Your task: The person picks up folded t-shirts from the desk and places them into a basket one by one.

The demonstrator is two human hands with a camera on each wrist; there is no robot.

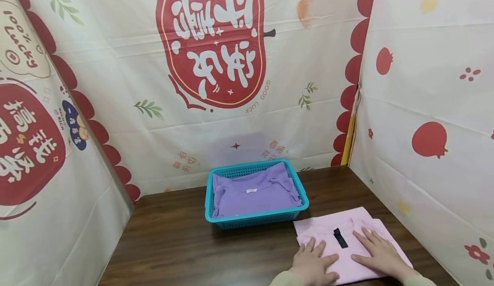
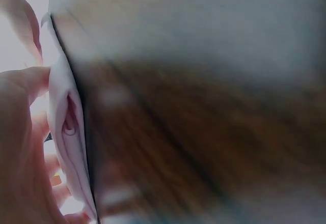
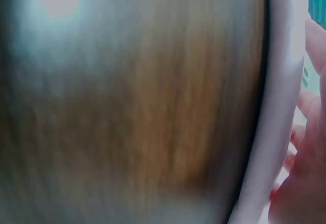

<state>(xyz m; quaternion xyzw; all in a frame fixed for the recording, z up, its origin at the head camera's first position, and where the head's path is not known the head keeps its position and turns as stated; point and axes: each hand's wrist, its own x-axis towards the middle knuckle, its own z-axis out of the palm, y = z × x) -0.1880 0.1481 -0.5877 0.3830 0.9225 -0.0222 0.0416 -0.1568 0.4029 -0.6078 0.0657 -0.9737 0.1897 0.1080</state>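
A folded pink shirt lies on the table's right side, its dark neck label facing up. On its left part rests my left hand, fingers spread flat. My right hand lies on the right part, its fingers also spread. In the left wrist view the shirt's folded edge shows beside the left hand. The right wrist view shows a thick pink fold next to the right hand. Neither hand pinches the cloth.
Behind and left of the pink shirt stands a blue plastic basket with a folded purple shirt in it. The brown wooden table meets printed cloth walls at the back and both sides.
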